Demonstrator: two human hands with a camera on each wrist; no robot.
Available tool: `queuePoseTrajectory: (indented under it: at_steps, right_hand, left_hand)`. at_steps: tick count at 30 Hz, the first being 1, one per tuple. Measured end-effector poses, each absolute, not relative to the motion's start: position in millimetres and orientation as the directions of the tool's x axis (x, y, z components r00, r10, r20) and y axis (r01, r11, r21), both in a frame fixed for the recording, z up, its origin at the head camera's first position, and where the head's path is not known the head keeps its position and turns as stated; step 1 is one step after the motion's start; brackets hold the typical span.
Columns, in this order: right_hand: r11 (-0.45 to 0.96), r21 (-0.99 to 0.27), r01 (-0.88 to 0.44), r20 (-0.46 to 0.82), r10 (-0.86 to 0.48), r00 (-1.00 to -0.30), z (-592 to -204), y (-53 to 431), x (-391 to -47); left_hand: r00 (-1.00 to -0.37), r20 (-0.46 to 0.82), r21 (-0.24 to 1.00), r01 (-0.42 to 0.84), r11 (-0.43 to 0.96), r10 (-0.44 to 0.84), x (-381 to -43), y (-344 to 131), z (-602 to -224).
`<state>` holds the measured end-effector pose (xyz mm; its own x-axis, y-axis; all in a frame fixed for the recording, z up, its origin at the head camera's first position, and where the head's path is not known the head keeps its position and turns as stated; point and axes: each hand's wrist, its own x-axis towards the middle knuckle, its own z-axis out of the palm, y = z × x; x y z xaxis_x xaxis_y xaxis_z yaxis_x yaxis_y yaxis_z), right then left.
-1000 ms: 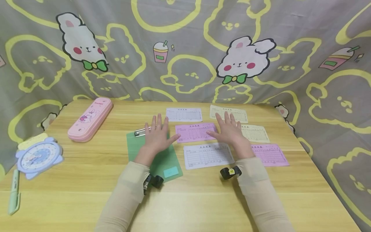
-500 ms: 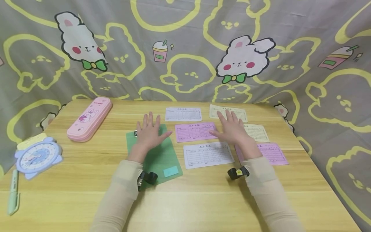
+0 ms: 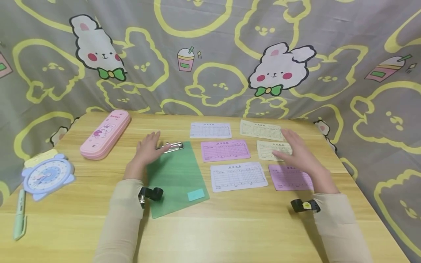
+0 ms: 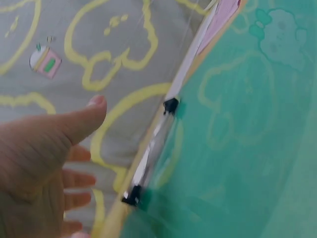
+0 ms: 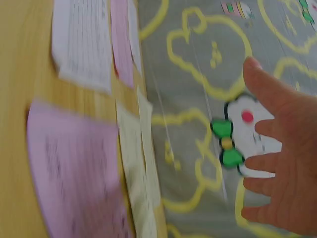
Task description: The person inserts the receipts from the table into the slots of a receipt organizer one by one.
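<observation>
My left hand (image 3: pixel 144 151) hovers at the upper left corner of a green clipboard (image 3: pixel 177 175), its thumb in front of the metal clip (image 3: pixel 174 147). In the left wrist view that hand (image 4: pixel 44 163) holds nothing, and its fingers are spread apart. On the right, my right hand (image 3: pixel 300 155) is held over the printed slips, covering parts of a pale yellow slip (image 3: pixel 271 150) and a purple slip (image 3: pixel 286 179). The right wrist view shows this hand (image 5: pixel 287 163) with nothing in it.
More printed slips lie mid-table: a white slip (image 3: pixel 239 177), a purple slip (image 3: pixel 225 150), a white slip (image 3: pixel 210 130) and a pale yellow slip (image 3: pixel 261 130). At left are a pink pencil case (image 3: pixel 106 135), a blue clock-shaped thing (image 3: pixel 48 177) and a green highlighter (image 3: pixel 20 215). A patterned curtain (image 3: pixel 217 47) hangs behind.
Both hands have moved apart: the left one leftward off the middle of the clipboard, the right one rightward across the slips. The papers and clipboard stay put.
</observation>
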<state>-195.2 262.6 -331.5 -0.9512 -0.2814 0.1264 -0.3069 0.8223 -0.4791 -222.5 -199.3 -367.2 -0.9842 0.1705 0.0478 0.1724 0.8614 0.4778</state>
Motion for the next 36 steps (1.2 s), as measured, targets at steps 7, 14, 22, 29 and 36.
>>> queuePoseTrajectory:
  at_steps: [7,14,22,29,36]
  right_hand:
    - [0.766,-0.594,-0.247,0.136,-0.207,-0.969,-338.9,310.8,-183.5]
    - [0.736,-0.667,-0.115,0.064,-0.097,-0.993,-347.9,352.2,-169.4]
    - [0.725,-0.687,-0.047,0.004,-0.061,-0.998,-377.4,385.8,-162.9]
    - [0.773,-0.633,-0.048,-0.033,-0.088,-0.996,-393.0,393.0,-163.3]
    - [0.811,-0.574,-0.116,-0.038,-0.167,-0.985,-398.5,392.9,-165.6]
  left_hand:
    - [-0.965,0.131,0.679,0.253,0.689,0.226,-228.2,-208.0,-388.8]
    - [-0.965,0.194,0.68,0.263,0.684,0.178,-229.0,-209.7,-400.8]
    - [-0.964,0.24,0.603,0.243,0.76,0.118,-232.2,-211.4,-411.3]
    - [-0.965,0.235,0.605,0.237,0.76,0.113,-231.9,-209.4,-414.4]
    - [-0.973,0.203,0.604,0.211,0.769,0.108,-231.4,-208.8,-414.0]
